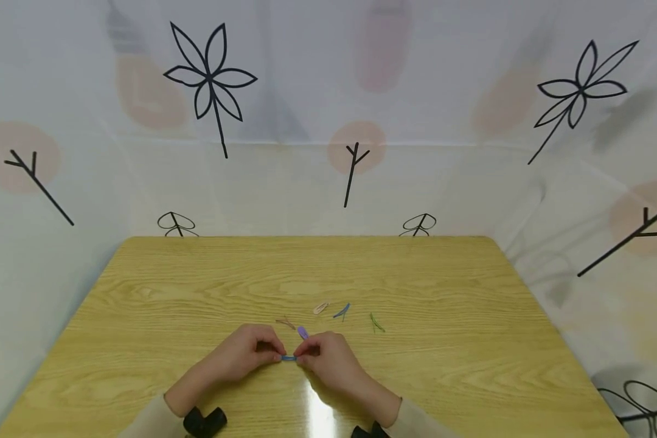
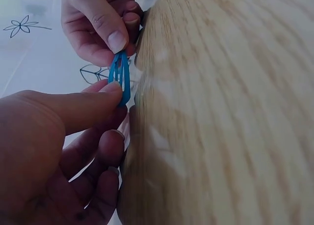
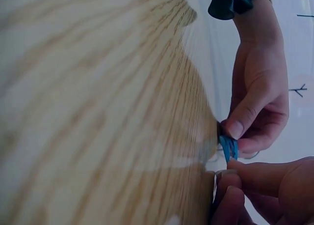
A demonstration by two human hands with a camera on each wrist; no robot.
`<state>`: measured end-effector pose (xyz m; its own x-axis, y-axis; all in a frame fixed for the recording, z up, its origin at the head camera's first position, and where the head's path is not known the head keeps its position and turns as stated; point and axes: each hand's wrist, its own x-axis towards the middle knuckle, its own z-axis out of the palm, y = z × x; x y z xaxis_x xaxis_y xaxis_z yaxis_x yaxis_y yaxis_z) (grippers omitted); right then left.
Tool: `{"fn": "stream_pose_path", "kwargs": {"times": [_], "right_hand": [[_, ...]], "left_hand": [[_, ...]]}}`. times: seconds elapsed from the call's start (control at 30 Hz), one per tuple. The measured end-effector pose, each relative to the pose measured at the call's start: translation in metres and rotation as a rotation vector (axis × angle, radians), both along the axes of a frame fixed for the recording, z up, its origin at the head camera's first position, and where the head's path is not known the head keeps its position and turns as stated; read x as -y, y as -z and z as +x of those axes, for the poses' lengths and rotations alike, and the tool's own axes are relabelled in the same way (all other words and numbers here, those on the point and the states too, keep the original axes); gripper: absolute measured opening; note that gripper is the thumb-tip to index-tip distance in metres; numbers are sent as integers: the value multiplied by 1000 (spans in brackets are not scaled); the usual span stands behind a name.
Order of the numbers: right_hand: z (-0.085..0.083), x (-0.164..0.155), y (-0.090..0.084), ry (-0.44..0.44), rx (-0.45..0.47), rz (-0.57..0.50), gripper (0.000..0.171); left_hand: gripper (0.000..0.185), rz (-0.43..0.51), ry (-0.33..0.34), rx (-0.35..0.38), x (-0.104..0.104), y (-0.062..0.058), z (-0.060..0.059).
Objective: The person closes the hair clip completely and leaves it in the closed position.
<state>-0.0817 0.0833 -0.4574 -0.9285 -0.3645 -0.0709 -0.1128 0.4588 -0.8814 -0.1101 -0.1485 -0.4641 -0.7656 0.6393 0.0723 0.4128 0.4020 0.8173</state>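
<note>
I pinch a small blue snap hair clip (image 1: 288,358) by its two ends, left hand (image 1: 244,353) on one tip, right hand (image 1: 328,360) on the other, low over the wooden table (image 1: 170,316), apparently to flex it; thin painted metal, teardrop-shaped with a slotted middle. Other clips (image 1: 331,311) lie scattered just beyond.

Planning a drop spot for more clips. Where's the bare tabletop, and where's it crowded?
Free: the table left of the left hand, the right side past the green clip, and the far strip toward the back edge. Crowded: centre front, where both hands pinch the blue clip, right hand included, with the purple clip, beige clip and dark blue clip just behind.
</note>
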Motion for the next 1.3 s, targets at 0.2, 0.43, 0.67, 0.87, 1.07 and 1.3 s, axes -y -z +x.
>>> {"fn": "stream_pose_path", "kwargs": {"times": [0.2,0.43,0.67,0.87,1.07,1.3], "right_hand": [[-1,0,-1,-11,18,-9,4],[-3,-6,-2,-17,30,-19,8],[-1,-10,-5,12,49,-75,8],[-6,-13,-10,40,-2,-80,8],[-15,-14,-15,77,-80,-57,6],[-21,-12,-14,93,-159,-37,7]], "left_hand": [[8,-29,2,1,2,-2,-2],[9,-48,-8,13,2,-3,-4],[9,-40,-32,-12,2,-4,-4],[8,-43,-97,-30,4,-8,-5],[7,-61,-170,-63,8,-10,-8],[10,-38,-218,-114,7,-8,-17]]}}
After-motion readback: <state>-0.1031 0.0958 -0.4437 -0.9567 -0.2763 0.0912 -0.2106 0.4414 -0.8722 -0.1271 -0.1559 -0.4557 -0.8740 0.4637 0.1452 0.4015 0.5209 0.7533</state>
